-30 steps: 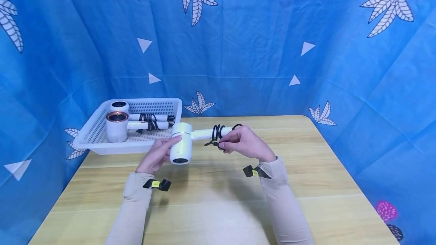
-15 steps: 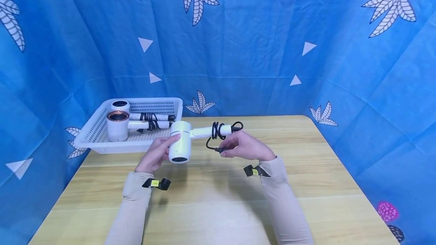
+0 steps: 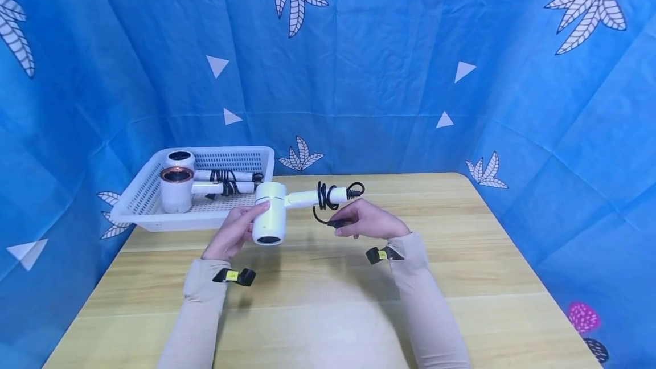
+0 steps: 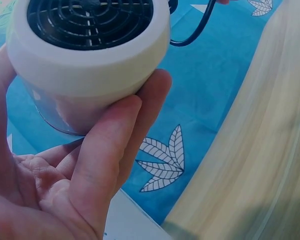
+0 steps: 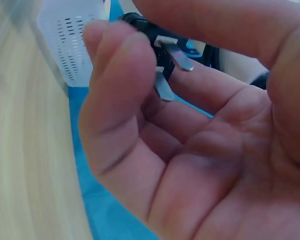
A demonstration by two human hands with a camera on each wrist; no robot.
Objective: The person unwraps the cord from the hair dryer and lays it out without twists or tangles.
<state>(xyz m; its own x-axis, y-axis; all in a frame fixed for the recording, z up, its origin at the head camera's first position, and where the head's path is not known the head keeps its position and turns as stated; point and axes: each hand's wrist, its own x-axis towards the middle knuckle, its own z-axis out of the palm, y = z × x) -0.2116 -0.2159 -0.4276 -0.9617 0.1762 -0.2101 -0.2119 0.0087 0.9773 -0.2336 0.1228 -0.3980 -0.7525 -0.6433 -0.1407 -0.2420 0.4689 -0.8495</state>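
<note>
A white hair dryer (image 3: 270, 218) is held above the table, its handle pointing right with a black cord (image 3: 326, 195) wound round it. My left hand (image 3: 233, 234) grips the dryer's body; in the left wrist view the fingers (image 4: 107, 145) curl round it below the dark round grille (image 4: 90, 20). My right hand (image 3: 371, 220) pinches the plug (image 3: 339, 223) at the cord's free end, below the handle. Two flat metal prongs (image 5: 175, 55) of that plug show in the right wrist view, pointing toward the palm.
A white perforated basket (image 3: 192, 224) stands at the table's back left. Two more white hair dryers (image 3: 176, 195) lie inside, their cords wound round the handles. Blue patterned cloth (image 3: 384, 73) hangs behind and beside the wooden table (image 3: 328, 323).
The right hand has drawn slightly away from the handle, with the plug in its fingers, so the handle end and cord loop now show. The left hand has barely moved.
</note>
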